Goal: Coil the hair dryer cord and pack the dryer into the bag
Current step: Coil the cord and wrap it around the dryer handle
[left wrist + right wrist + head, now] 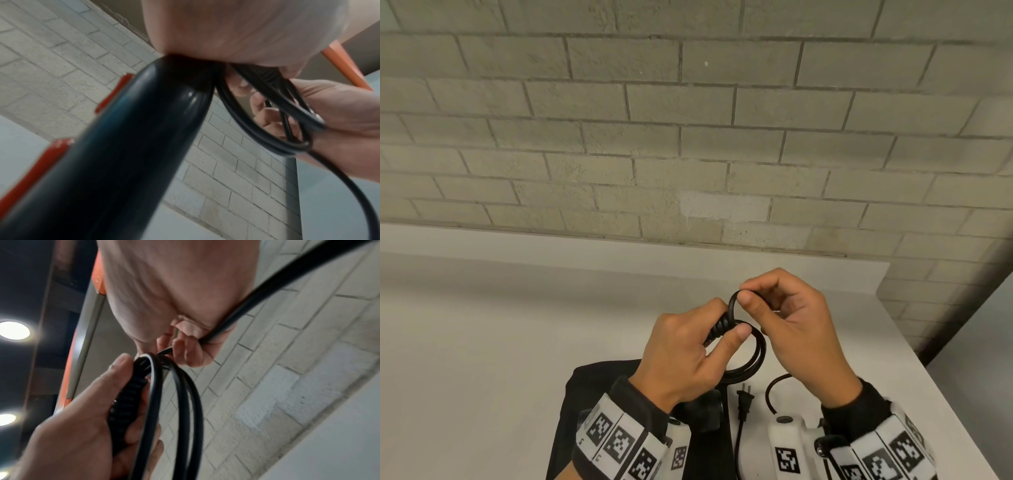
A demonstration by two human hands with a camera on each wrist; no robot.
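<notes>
Black cord (pixel 751 356), black ribbed strain relief (pixel 125 400), black plug (pixel 745 401). Glossy black dryer handle (pixel 115 159) with red-orange buttons (pixel 115 92). Black bag (pixel 592 394). White table (pixel 482 342). Pale grey-beige brick wall (pixel 688 137). Wrist bands (pixel 616 442) white with black square-code markers.

Left hand (pixel 688 356): grips the ribbed black strain relief (pixel 720 325) and the coiled loops of the thin black power cord (pixel 756 353), thumb pressed on top
Right hand (pixel 791 318): pinches the top of a cord loop between thumb and forefinger, just beside the left hand
Black two-pin plug (pixel 744 401): lies on the white tabletop (pixel 482 342) below the hands
Black fabric bag (pixel 582 387): lies flat under the left wrist
Backdrop: pale grey brick wall (pixel 654 120)
</notes>
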